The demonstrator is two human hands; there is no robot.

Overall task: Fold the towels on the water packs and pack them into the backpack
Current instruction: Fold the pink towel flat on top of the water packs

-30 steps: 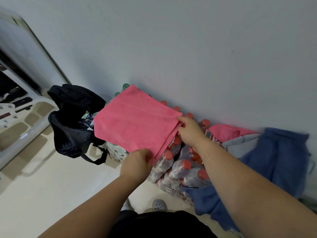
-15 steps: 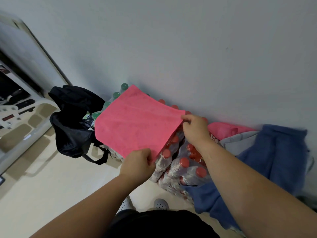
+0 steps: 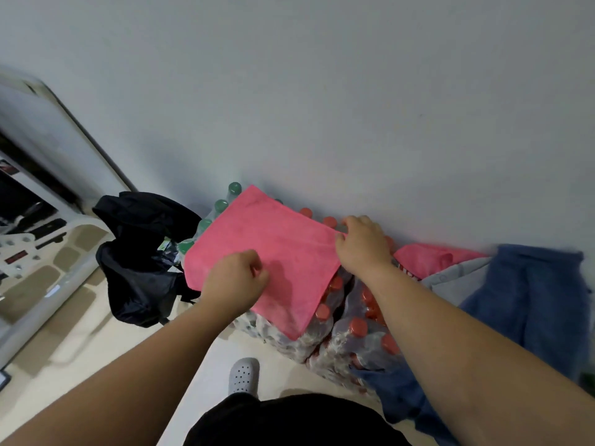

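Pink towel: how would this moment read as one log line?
step: folding | pink towel: spread over water packs | left hand: grips near edge | right hand: grips right corner | backpack: left of packs

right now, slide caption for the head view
Left hand and right hand hold a pink towel over water packs beside a backpack

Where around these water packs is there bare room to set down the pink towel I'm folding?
Bare cream floor lies between the black fabric backpack, the shrink-wrapped water bottle packs and the grey perforated shoe. The pack tops are crowded: the pink towel covers the left, and a heaped blue towel, grey cloth and second pink towel fill the right.
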